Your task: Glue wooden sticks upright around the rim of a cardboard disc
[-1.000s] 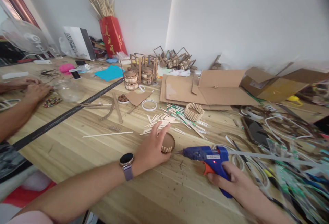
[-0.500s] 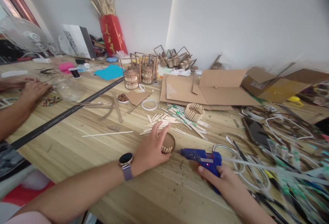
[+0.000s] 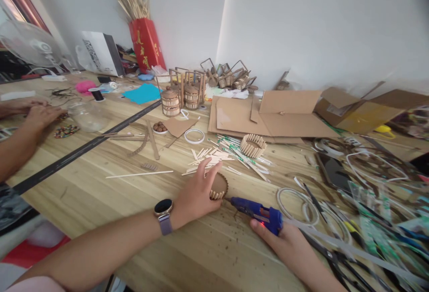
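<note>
My left hand [image 3: 199, 191], with a watch [image 3: 163, 214] on its wrist, is curled around the near-left side of a small round cardboard base [image 3: 219, 184] edged with short wooden sticks. Part of that base is hidden behind the fingers. In my right hand [image 3: 279, 234] is a blue hot glue gun [image 3: 258, 211], its red light on. The nozzle points left and sits at the base's near-right edge, close to my left thumb; contact cannot be made out. Loose short sticks [image 3: 216, 156] lie just beyond the base, and a finished-looking stick ring [image 3: 253, 145] stands behind them.
Flattened cardboard [image 3: 234, 115] lies at the back, beside small lidded stick baskets [image 3: 171, 102]. To the right are a phone [image 3: 331, 169], coiled white strips [image 3: 298, 205] and black-handled scissors [image 3: 335, 256]. Another person's hands [image 3: 43, 115] work at the far left near a jar [image 3: 87, 115].
The glue gun has moved left and tilted, bringing its nozzle to the base's edge. My left hand and the base have stayed nearly still.
</note>
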The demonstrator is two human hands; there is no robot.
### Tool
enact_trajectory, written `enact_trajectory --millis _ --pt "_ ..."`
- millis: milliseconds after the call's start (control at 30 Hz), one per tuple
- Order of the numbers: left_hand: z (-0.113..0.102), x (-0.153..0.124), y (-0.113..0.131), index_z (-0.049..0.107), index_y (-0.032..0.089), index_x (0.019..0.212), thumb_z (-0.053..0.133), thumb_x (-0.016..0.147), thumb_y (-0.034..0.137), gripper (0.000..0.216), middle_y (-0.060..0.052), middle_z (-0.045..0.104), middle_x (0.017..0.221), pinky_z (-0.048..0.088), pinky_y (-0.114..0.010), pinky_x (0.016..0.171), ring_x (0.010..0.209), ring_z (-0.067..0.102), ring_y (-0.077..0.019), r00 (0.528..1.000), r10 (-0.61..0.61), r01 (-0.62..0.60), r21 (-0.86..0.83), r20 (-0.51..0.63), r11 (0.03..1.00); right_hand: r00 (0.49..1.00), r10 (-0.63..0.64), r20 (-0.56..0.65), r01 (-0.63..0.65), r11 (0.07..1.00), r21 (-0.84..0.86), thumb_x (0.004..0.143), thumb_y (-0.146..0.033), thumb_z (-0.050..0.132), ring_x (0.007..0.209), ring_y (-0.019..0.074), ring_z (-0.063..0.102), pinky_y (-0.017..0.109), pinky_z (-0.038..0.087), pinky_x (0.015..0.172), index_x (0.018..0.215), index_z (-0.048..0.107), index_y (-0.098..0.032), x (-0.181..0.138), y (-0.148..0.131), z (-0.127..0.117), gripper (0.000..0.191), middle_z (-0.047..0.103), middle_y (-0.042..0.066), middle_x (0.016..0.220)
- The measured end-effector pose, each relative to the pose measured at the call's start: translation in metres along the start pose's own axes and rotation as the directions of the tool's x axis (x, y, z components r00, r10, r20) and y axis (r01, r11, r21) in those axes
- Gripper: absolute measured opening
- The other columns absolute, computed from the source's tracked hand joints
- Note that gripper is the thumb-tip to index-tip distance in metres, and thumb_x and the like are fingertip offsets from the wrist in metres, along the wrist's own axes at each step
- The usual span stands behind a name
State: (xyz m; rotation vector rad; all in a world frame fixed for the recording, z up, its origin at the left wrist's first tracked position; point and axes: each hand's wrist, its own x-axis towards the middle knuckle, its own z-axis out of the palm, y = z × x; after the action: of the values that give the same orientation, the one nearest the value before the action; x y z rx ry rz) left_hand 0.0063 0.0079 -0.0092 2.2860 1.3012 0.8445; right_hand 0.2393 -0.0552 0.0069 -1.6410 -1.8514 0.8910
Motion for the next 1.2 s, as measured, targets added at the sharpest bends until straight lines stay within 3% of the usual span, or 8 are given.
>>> enact_trajectory --millis 567,1200 --pt "-0.0005 0.0014 0.0008 0.027 0.028 0.146 0.074 0.067 0.014 0.093 -0.013 0.023 0.153 0.042 -0.051 0.108 0.141 0.032 -0.0360 1.000 -0.014 0.014 -0.018 0.006 1.000 0.997 -0.075 -0.027 0.074 0.997 -0.035 0.082 -0.055 0.057 0.097 0.0309 0.071 0.040 0.056 0.088 0.102 0.077 -0.018 0.0013 0.0001 0.0036 0.047 0.077 0.010 0.104" --pt "-0.0006 0.0014 0.0014 0.027 0.029 0.146 0.074 0.067 0.014 0.093 -0.013 0.023 0.154 0.044 -0.050 0.106 0.140 0.034 -0.0362 1.000 -0.011 0.011 -0.016 -0.004 1.000 0.997 -0.063 -0.035 0.063 0.998 -0.023 0.083 -0.055 0.056 0.103 0.0313 0.069 0.041 0.054 0.092 0.105 0.076 -0.018 0.0017 0.0033 0.0062 0.047 0.076 0.010 0.109"
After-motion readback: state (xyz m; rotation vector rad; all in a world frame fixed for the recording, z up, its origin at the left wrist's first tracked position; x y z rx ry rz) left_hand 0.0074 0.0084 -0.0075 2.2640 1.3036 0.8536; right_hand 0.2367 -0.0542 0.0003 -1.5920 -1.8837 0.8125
